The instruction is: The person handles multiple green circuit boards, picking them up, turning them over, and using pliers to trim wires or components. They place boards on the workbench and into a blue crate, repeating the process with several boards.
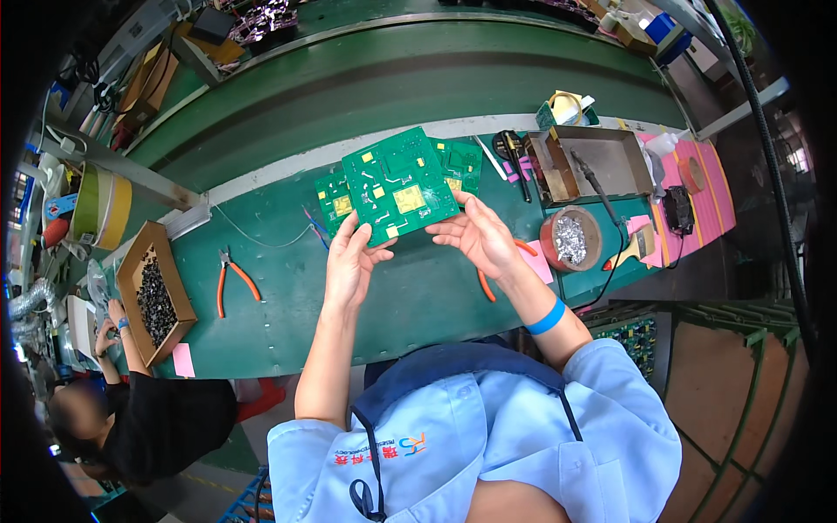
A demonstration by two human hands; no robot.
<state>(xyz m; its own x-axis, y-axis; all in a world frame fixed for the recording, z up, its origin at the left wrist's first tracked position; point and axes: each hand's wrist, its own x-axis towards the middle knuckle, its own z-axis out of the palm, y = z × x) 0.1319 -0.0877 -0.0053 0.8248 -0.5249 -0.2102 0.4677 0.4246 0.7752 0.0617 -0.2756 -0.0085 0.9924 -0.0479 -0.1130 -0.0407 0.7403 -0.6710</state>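
A green circuit board (392, 187) with yellow patches is held up, slightly tilted, over the bench. My left hand (350, 261) grips its lower left corner, thumb on the face. At the lower right corner my right hand (478, 234) has its thumb and fingers closed on the edge. Behind it, partly covered, more green boards (460, 161) lie on the bench. Orange-handled pliers (234, 279) rest to the left of my left hand. Beside my right wrist are another tool's orange handles (486, 283), partly hidden by the forearm.
A carton of small black parts (157, 296) stands left, near a co-worker's hands (113, 327). On the right are a pot of metallic scraps (571, 242), a soldering iron (597, 180), a brush (629, 247) and an open metal tray (602, 161). The green bench (296, 322) spans between.
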